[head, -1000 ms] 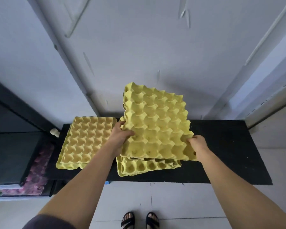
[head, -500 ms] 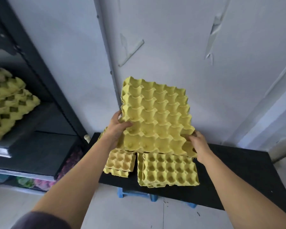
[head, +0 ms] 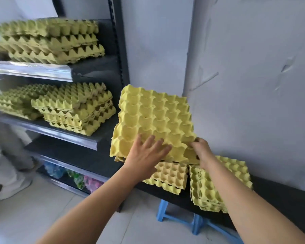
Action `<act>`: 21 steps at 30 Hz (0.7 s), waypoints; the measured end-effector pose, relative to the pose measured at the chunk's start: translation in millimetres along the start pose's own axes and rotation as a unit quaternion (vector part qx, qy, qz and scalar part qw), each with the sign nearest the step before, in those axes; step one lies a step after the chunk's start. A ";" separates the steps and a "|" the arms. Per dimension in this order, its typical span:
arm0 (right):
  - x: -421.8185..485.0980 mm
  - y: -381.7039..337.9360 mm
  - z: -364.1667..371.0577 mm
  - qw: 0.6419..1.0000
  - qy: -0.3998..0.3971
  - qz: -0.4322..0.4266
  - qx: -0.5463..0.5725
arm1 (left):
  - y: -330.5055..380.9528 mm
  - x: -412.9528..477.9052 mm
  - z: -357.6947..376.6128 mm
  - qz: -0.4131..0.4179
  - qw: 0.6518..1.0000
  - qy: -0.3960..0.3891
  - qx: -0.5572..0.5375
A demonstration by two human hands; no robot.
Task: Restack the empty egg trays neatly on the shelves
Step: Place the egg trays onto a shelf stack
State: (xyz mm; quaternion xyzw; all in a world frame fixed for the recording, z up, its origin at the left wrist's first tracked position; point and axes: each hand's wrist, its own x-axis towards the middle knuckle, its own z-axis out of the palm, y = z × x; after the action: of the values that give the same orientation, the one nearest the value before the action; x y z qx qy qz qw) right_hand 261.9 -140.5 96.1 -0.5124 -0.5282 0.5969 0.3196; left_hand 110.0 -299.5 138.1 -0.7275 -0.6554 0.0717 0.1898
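Note:
I hold a yellow egg tray (head: 153, 118) tilted up in front of me, right of the dark shelf unit. My left hand (head: 146, 154) lies flat on its near edge with fingers spread over the cups. My right hand (head: 201, 150) grips its near right corner. Below it, on a black board (head: 280, 194), sit a small tray stack (head: 169, 175) and a taller tray stack (head: 211, 187). Untidy tray piles rest on the top shelf (head: 49, 41) and the middle shelf (head: 74, 108).
The dark shelf unit (head: 118, 55) stands at the left, with coloured bags (head: 74, 176) on its lowest level. A blue stool (head: 180, 215) props the black board. Another person's pale trouser leg (head: 5, 155) stands at the far left. A grey wall is behind.
My view has swung left, bringing the shelves and their piles into sight. The held tray has moved left toward the shelf unit, and my left hand has shifted from gripping the edge to lying flat on top.

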 end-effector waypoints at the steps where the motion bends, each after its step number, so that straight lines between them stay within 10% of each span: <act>1: -2.5 0.9 22.2 1.000 -0.012 0.013 -0.025 | -12.1 -18.1 8.5 -0.015 1.000 -0.008 0.006; 13: -37.1 8.0 263.3 0.936 -0.274 0.149 -0.167 | -147.6 -206.3 75.6 -0.210 0.966 -0.109 -0.100; 21: -33.9 -29.6 422.3 0.898 -0.409 0.073 -0.142 | -256.5 -267.6 99.5 -0.338 0.931 -0.116 -0.076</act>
State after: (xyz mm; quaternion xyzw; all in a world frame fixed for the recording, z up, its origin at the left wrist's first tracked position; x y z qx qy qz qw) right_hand -134.6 -292.7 98.6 -0.2998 -0.6531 0.6940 -0.0453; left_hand -197.7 -526.2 103.0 -0.4623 -0.8832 0.0370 0.0693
